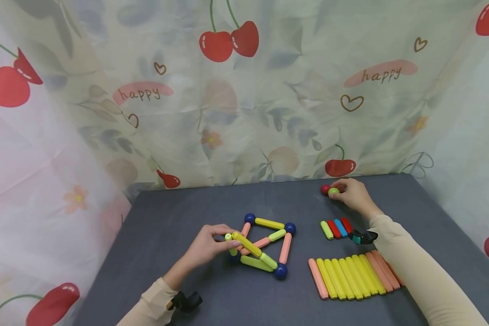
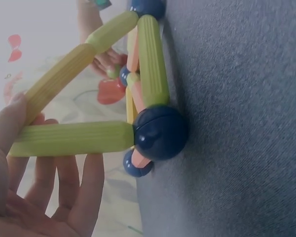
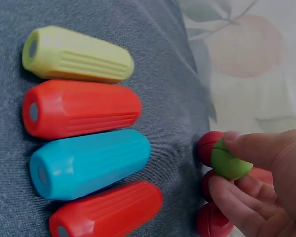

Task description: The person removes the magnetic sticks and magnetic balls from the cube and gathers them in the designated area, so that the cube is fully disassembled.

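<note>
My left hand point(image 1: 203, 246) pinches the raised ends of a yellow magnetic stick point(image 1: 246, 244) and a light-green stick point(image 2: 79, 137), which meet above a frame lying on the table. Dark blue balls point(image 1: 280, 271) form the frame's corners, linked by yellow, pink and green sticks, with a pink-and-green diagonal. The yellow stick continues into a short green one that slopes down to the near right ball. At the table's far right, my right hand point(image 1: 356, 197) pinches a green ball point(image 3: 229, 163) between thumb and fingers. Several red balls point(image 3: 214, 219) sit right beside it.
Four short sticks, one green, one blue point(image 3: 91, 163) and two red, lie in a row below my right hand. Nearer, a long row of yellow sticks point(image 1: 350, 276) and pink sticks runs partly under my right forearm. A patterned curtain point(image 1: 244, 113) hangs behind the dark table point(image 1: 179, 208).
</note>
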Motion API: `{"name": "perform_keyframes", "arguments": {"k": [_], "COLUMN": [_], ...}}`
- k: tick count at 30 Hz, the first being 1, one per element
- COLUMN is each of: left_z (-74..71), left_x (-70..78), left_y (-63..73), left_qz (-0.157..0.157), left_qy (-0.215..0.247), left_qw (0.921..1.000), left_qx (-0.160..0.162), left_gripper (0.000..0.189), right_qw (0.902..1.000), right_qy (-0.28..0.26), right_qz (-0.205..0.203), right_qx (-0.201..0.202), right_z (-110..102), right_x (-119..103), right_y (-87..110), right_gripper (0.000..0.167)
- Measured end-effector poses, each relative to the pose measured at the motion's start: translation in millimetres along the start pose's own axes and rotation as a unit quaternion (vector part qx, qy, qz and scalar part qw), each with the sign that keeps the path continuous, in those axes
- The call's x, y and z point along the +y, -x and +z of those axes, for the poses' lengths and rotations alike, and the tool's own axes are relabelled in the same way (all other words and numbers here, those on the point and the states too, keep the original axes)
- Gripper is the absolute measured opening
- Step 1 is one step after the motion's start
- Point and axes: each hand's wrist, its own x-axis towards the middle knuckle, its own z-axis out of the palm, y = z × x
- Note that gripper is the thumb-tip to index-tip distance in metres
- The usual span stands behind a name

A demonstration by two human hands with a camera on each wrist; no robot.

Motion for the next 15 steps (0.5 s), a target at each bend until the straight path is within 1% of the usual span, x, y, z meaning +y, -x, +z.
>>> {"name": "perform_keyframes", "arguments": {"k": [8, 11, 15], "left_z": [4.5, 6.1, 6.8], "left_x": [-2.0, -2.4, -2.0], "left_y": [1.1, 2.1, 3.2], "left_qz": [0.006, 0.002, -0.005], "left_qy": [-0.006, -0.006, -0.009], "left_qw": [0.9997, 0.9996, 0.9995], "left_qx": [0.021, 0.026, 0.030], "left_gripper": [0.023, 0.026, 0.025], "right_qw": [0.9991, 0.9985, 0.9975], "right_qy": [0.040, 0.052, 0.068], "right_qz": [-0.009, -0.009, -0.009], "right_qx": [0.007, 0.010, 0.015], "right_z": [6.3, 9.3, 12.3], "right_x": [-2.5, -3.0, -2.3], "right_y": [-1.3, -1.8, -2.8], "right_gripper": [0.034, 0.033, 0.032]}}
